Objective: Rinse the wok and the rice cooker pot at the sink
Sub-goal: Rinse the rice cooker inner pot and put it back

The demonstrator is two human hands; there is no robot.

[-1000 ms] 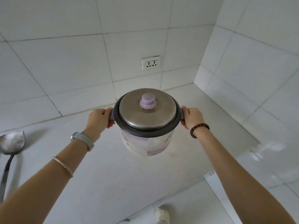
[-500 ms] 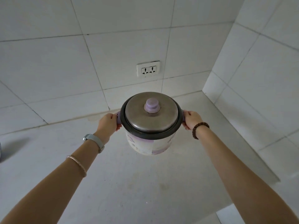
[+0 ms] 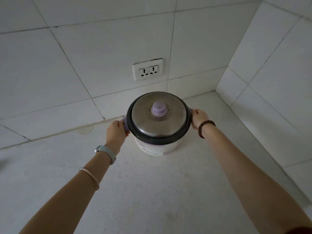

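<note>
A small rice cooker with a white and lilac body, dark rim, steel lid and lilac knob sits at the back of the white counter, near the corner. My left hand grips its left lilac side handle. My right hand grips the right side handle. Both arms reach forward from the bottom of the view. The inner pot is hidden under the lid. No wok or sink is in view.
A double wall socket sits on the tiled back wall just above the cooker. A tiled side wall closes the corner on the right. A faint ring stain marks the counter by the back wall.
The cooker has been carried to the right and back toward the corner and now looks to rest on the counter. The ladle at the left and the counter's front edge have left the view.
</note>
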